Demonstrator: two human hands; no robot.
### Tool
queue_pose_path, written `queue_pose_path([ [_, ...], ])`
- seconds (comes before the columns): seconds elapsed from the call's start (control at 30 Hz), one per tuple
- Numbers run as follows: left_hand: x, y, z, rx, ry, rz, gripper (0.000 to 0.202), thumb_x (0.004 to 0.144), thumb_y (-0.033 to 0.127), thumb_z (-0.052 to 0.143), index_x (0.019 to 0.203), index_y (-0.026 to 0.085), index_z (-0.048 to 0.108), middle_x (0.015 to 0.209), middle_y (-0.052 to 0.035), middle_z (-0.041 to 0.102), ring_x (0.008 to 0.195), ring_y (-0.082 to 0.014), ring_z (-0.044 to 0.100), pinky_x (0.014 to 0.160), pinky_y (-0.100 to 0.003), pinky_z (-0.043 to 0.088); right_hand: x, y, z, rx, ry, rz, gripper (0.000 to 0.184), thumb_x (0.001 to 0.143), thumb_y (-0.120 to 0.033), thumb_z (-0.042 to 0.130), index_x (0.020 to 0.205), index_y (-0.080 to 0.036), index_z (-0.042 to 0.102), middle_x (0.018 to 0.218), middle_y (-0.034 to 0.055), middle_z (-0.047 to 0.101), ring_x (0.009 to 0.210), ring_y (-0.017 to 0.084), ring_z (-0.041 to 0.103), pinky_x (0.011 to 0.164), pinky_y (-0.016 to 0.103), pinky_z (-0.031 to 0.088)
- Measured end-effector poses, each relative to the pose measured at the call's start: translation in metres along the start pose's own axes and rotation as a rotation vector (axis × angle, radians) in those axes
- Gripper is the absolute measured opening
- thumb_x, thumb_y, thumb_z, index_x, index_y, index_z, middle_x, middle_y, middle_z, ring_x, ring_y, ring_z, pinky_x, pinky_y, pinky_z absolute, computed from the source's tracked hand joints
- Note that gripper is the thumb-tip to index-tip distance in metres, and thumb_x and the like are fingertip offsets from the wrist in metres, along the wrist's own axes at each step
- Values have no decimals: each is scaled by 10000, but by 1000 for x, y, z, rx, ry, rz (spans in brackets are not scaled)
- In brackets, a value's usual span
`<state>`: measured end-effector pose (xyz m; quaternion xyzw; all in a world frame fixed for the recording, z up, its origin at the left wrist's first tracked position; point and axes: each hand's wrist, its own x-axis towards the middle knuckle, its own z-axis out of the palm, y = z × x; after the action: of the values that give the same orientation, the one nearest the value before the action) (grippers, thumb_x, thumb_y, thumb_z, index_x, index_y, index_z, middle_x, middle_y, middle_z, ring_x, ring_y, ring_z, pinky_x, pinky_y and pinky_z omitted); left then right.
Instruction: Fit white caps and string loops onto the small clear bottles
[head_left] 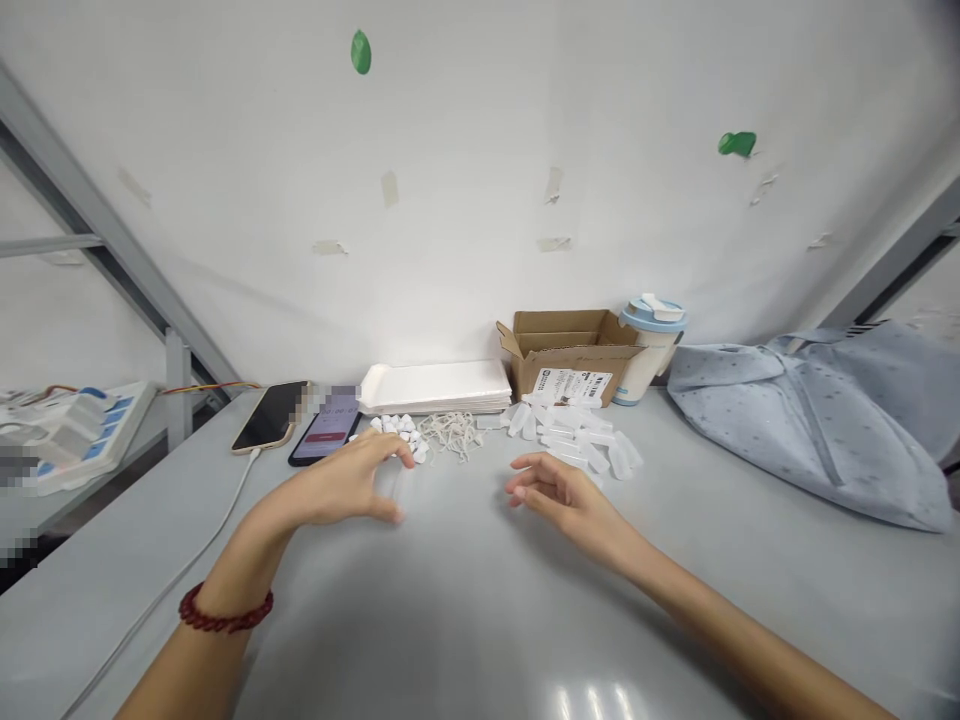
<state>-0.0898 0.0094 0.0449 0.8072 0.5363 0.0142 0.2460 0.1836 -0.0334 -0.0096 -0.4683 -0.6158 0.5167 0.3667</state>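
Note:
My left hand, with a dark red beaded bracelet on the wrist, is over the left middle of the table. Its thumb and fingers curve around a faint, see-through plastic tube, blurred at the edges. My right hand hovers with loosely bent fingers apart and nothing visible in them. Just beyond it lies a pile of frosted plastic tubes. Small white pieces sit behind my left fingertips. Beside them is a heap of thin off-white bands or strips.
Along the wall stand a stack of white envelopes, an open cardboard box and a lidded cup. Two phones lie at left, one with a white cable. A light blue fabric bag is at right.

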Motion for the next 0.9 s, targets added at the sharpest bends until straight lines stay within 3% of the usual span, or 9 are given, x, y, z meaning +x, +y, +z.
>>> queue_pose_path([
  [0.23,-4,-13,-2,22,-160,-56,487,526,402,690,973,255,564,934,-8,488,885,-222,481,717,-267,405,1,-3,-5,-97,43,-28,258,830,-366,522,1017,-189,520,908,61,647,850,197,634,795,385,474],
  [0.63,2,-19,2,51,-193,-129,485,568,318,634,1033,240,520,963,-23,475,916,-234,474,762,-292,398,-1,-10,-6,-229,94,-44,242,832,-356,515,1017,-200,529,917,45,653,858,196,620,724,341,457],
  [0.9,0,-19,1,41,-176,-103,484,559,303,637,1028,256,527,1013,-19,517,983,-255,470,801,-311,400,-1,-9,-7,-258,112,-62,242,835,-367,510,1015,-207,537,928,45,657,850,197,624,706,337,461],
])
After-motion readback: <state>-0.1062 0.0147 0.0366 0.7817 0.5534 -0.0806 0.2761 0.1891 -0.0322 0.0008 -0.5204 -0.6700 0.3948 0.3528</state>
